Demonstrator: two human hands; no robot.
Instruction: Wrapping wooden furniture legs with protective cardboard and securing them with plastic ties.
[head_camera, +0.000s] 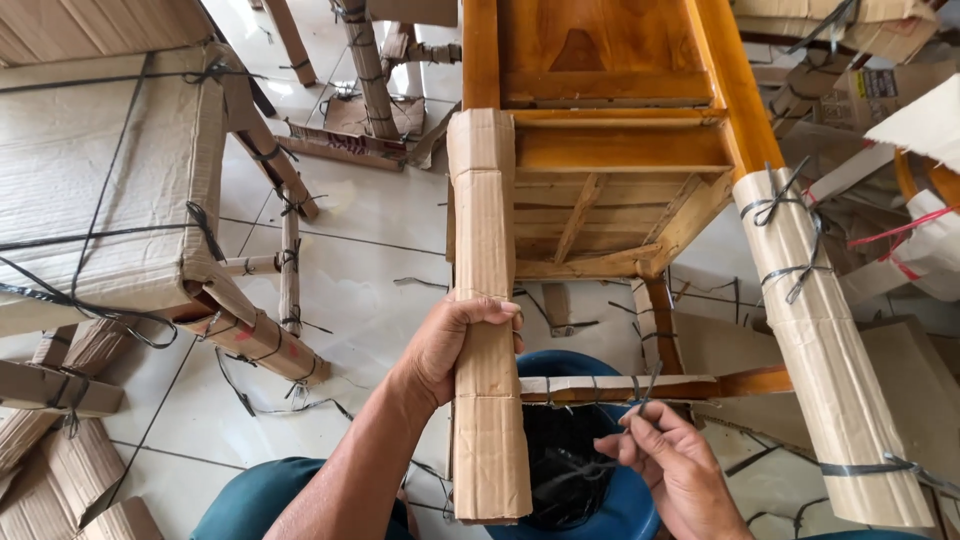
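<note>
While the left hand (455, 345) is closed round the cardboard-wrapped leg (487, 330), the right hand (672, 462) pinches a dark strap (648, 392) betw. thumb and fingertips, just below the wrapped rail (600, 386).

Key relation: leg's long axis runs near-vertical in frame, top end away from the person, bottom end closest. Rail runs approx. perpendicular to it, left to right, meeting the leg just below the left-hand grip. Strap rises from the right hand up to the rail, so the right hand is the nearer one to rail and strap; left hand is on the leg only, not touching the strap.

Ref. items: second wrapped leg (830, 370) well to the right, already strapped. Blue bin (600, 500) sits below the rail, betw. the forearms. Bare varnished frame (610, 120) lies beyond, on a tiled floor (350, 280).
</note>
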